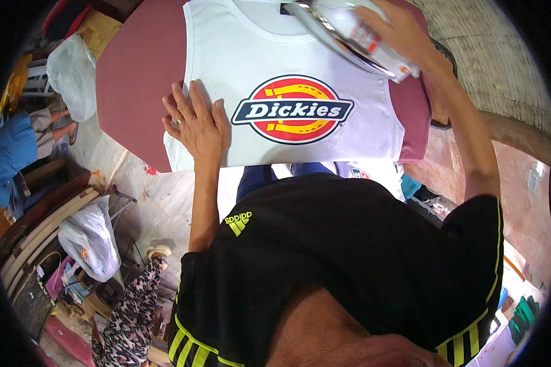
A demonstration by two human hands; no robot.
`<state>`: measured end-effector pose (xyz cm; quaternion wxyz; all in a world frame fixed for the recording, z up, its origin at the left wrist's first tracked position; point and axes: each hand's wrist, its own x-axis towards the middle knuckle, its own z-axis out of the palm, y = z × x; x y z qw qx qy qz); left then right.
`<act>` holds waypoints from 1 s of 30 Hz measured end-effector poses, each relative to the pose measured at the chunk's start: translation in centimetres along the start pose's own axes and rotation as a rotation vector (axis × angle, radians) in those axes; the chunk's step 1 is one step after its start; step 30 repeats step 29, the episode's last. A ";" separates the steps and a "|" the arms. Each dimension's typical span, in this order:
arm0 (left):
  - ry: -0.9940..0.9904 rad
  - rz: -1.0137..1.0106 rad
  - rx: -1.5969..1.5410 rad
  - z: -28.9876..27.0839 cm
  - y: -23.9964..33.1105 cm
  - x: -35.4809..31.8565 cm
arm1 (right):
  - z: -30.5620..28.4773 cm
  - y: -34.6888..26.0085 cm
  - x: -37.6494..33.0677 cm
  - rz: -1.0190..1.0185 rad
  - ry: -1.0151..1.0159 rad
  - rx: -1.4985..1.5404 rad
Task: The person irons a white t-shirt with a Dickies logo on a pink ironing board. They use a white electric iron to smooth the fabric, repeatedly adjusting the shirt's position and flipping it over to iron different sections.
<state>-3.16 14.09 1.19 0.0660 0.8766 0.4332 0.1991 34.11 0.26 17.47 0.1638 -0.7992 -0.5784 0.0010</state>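
A white sleeveless shirt (pixel 211 55) lies spread over a maroon padded ironing board (pixel 138 79). Its front bears a red, yellow and dark blue printed emblem (pixel 292 131). My left hand (pixel 199 125) rests flat on the shirt's left side, fingers spread, a ring on one finger. At the upper right, my right hand (pixel 398 37) grips a clothes iron (pixel 355 40), slightly blurred, over the shirt's neckline and shoulder. The iron has a shiny metal rim and a pale body. It hides part of the shirt there, and I cannot tell whether its soleplate touches the cloth.
Two other people stand at the left, one in a blue top (pixel 9 153), one in patterned trousers (pixel 131 318). White plastic bags (pixel 92 238) and stacked boards (pixel 49 226) are near them. A ribbed pale surface (pixel 502 61) lies beyond the board at the right.
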 end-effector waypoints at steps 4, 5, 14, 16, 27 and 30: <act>-0.041 0.122 -0.054 -0.2 0.7 0.3 | -5.2 4.3 -7.5 0.362 0.008 0.167; -0.050 0.155 -0.068 0.0 0.9 0.4 | -6.5 4.4 -9.1 0.477 -0.040 0.188; -0.182 0.302 -0.073 0.8 3.8 3.1 | -3.8 4.9 -10.9 0.050 0.289 0.059; -0.199 0.290 -0.057 0.8 3.8 3.1 | -3.8 3.9 -8.5 0.151 0.040 -0.091; -0.246 0.269 -0.060 0.6 4.1 3.5 | 2.0 -1.2 0.9 0.330 -0.288 0.159; -0.261 0.252 -0.045 0.5 4.0 3.5 | 1.1 -2.4 2.7 0.392 -0.406 0.124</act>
